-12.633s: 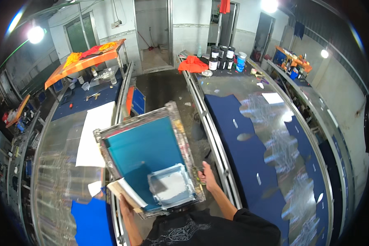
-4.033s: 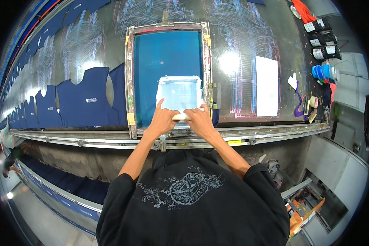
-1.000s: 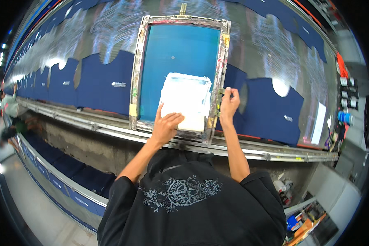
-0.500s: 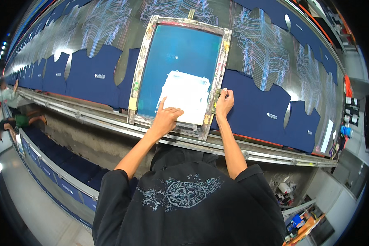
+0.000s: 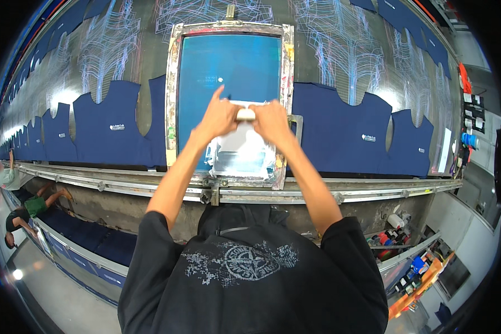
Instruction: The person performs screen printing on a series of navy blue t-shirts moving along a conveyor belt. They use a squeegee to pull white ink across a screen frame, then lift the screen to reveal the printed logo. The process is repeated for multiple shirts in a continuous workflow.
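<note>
My left hand (image 5: 220, 117) and my right hand (image 5: 269, 119) both grip a pale squeegee (image 5: 245, 113) laid across the upper edge of the white inked area (image 5: 242, 147) on a screen. My left index finger points out along the teal mesh (image 5: 228, 64); my other left fingers curl on the handle. The screen's worn frame (image 5: 173, 83), with tape and ink stains, lies on the long printing table (image 5: 328, 44). Navy cut fabric pieces with small white prints lie on either side, at the left (image 5: 105, 133) and at the right (image 5: 345, 133).
A metal rail (image 5: 373, 183) runs along the table's near edge. Jars (image 5: 472, 114) and an orange cloth (image 5: 465, 78) sit at the right end. Two co-workers, one in green shorts (image 5: 36, 206), one in a pale shirt (image 5: 5, 172), are at the left. Another table (image 5: 89, 245) stands behind me.
My right hand has left the screen's side fitting and joined my left on the squeegee. Both hands and the squeegee have moved up the screen, uncovering the lower white area.
</note>
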A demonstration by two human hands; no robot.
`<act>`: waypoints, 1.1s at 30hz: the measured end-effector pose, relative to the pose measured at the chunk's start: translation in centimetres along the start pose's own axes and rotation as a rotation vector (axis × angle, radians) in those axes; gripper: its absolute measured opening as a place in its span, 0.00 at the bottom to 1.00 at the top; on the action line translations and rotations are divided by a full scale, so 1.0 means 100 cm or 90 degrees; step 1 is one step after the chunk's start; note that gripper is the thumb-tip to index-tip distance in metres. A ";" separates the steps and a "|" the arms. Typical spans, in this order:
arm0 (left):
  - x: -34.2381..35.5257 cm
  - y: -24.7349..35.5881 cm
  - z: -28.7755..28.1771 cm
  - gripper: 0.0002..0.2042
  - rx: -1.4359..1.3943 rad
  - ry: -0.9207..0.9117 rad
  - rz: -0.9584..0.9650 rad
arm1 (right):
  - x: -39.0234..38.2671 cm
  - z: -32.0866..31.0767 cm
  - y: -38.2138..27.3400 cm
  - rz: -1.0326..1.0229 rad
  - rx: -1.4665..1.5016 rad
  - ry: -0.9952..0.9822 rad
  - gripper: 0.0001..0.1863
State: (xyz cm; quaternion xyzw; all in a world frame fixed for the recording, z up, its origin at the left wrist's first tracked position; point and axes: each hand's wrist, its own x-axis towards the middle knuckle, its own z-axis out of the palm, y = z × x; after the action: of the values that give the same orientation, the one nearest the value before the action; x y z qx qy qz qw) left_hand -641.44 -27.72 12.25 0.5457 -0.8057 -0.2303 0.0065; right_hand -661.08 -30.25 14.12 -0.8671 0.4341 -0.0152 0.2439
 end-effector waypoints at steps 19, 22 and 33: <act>-0.100 0.056 0.037 0.20 -0.152 -0.018 -0.031 | -0.109 0.038 -0.046 0.005 0.120 0.017 0.16; -0.074 0.042 0.016 0.19 -0.071 -0.009 -0.042 | -0.104 -0.003 -0.033 0.115 0.176 0.235 0.24; -0.113 0.060 0.023 0.24 -0.155 0.294 0.000 | -0.063 0.010 0.043 0.478 0.649 0.455 0.14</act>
State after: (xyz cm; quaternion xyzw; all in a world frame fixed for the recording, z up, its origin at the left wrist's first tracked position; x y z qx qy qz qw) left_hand -642.76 -15.13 15.19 0.5792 -0.7492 -0.1948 0.2557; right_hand -668.02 -27.22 12.51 -0.3806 0.6944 -0.4132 0.4496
